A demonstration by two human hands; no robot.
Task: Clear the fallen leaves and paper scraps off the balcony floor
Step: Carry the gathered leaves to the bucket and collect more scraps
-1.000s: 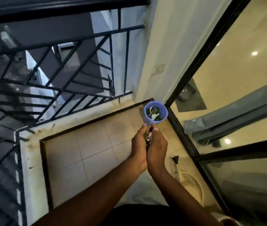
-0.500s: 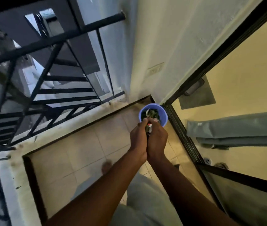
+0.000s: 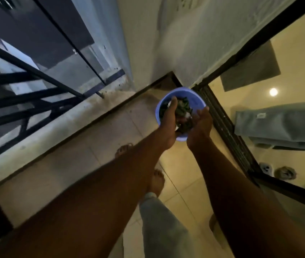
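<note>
A blue bucket (image 3: pixel 182 91) stands in the far corner of the tiled balcony floor (image 3: pixel 95 146), against the wall and the door track. My left hand (image 3: pixel 168 121) and my right hand (image 3: pixel 201 125) hover side by side over its mouth, parted, with the fingers fairly straight. Between the palms lies a dark clump of green leaves and pale paper scraps (image 3: pixel 183 116). The blur hides whether the clump rests in my hands or in the bucket. My hands cover the bucket's near rim.
A black metal railing (image 3: pixel 36 75) on a stained concrete ledge (image 3: pixel 58 131) bounds the left side. The sliding door's dark track (image 3: pixel 228 131) and glass run along the right. My bare feet (image 3: pixel 157 181) stand on the tiles below my arms. A white wall (image 3: pixel 166 43) closes the far end.
My hands, pressed together around the clump before, have moved over the bucket and parted. The view has tilted down and drawn closer to the corner.
</note>
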